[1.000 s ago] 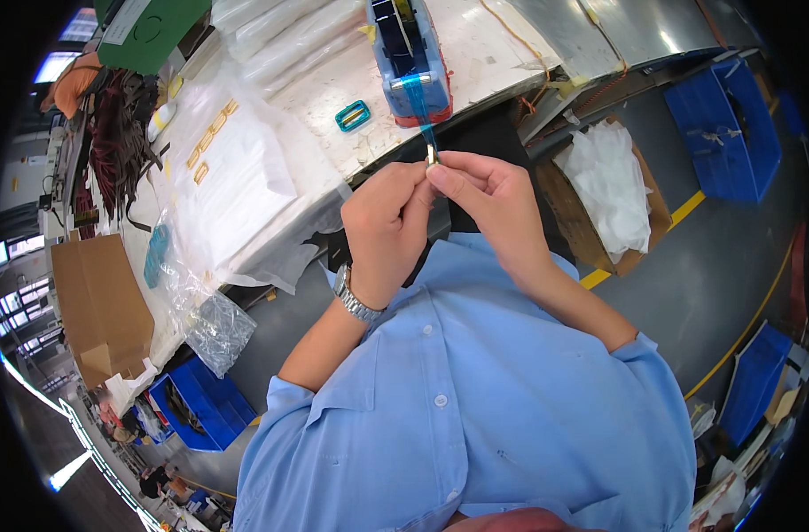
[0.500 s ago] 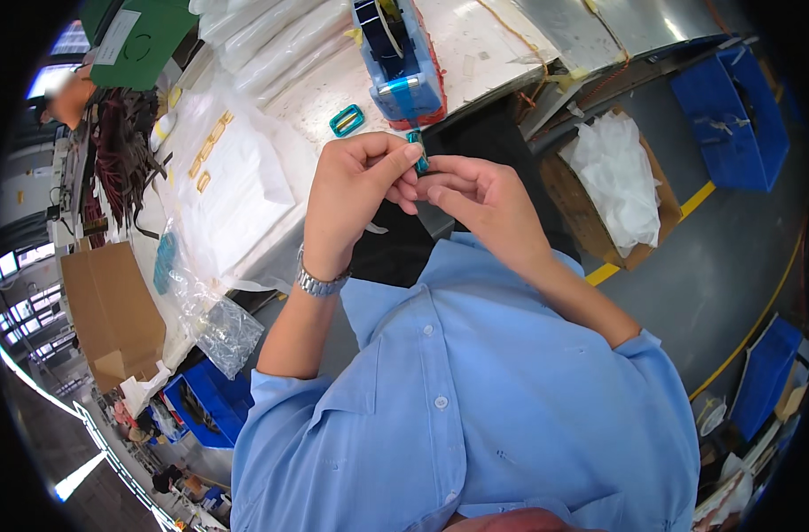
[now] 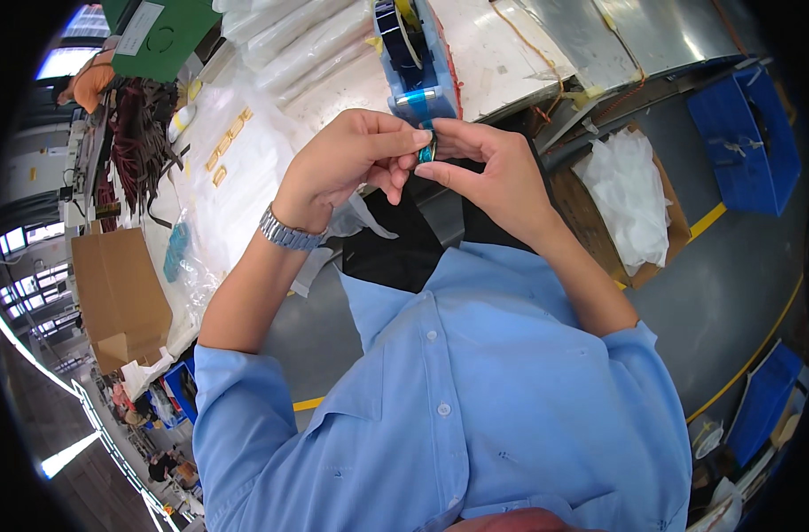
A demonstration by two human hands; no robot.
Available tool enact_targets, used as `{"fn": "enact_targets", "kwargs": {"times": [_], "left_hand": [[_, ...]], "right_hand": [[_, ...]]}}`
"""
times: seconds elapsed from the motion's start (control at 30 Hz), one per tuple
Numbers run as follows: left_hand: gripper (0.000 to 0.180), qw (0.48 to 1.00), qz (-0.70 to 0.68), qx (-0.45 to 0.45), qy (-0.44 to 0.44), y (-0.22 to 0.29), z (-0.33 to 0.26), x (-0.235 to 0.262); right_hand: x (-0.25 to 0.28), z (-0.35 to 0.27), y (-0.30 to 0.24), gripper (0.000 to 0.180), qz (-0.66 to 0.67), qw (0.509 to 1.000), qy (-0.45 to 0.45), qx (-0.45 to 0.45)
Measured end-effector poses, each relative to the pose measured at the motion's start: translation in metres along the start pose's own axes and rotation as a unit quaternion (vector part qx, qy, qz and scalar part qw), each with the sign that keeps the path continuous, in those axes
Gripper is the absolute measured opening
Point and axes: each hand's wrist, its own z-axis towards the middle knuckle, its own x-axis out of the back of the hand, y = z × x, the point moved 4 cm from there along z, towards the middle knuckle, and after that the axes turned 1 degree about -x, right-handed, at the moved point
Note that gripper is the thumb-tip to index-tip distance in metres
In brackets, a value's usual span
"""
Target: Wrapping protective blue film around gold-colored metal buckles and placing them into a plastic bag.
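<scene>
While both hands pinch a small blue part (image 3: 427,149) just below the tape dispenser (image 3: 419,66), left hand (image 3: 347,164) and right hand (image 3: 493,173) wrap tape; wrapping looks unfinished.

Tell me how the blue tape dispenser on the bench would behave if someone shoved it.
The blue tape dispenser looks blocky, so it would probably slide rather than roll. It stands tall and narrow, so a sideways shove might tip it. Both the left hand and right hand pinch something small just below it.

A grey floor (image 3: 732,266) with yellow lines (image 3: 711,219) holds blue bins (image 3: 748,133) and cardboard boxes (image 3: 121,293) beside a white worktable (image 3: 511,53).
</scene>
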Motion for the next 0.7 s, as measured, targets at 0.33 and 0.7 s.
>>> {"fn": "enact_targets", "kwargs": {"times": [0.33, 0.7], "left_hand": [[0.017, 0.950, 0.114, -0.200, 0.213, -0.010, -0.029, -0.022], [0.021, 0.784, 0.222, -0.453, 0.360, -0.050, -0.035, -0.062]], "right_hand": [[0.003, 0.004, -0.018, 0.046, -0.008, 0.998, 0.003, -0.066], [-0.004, 0.003, -0.016, 0.040, 0.098, 0.989, -0.011, -0.114]]}}
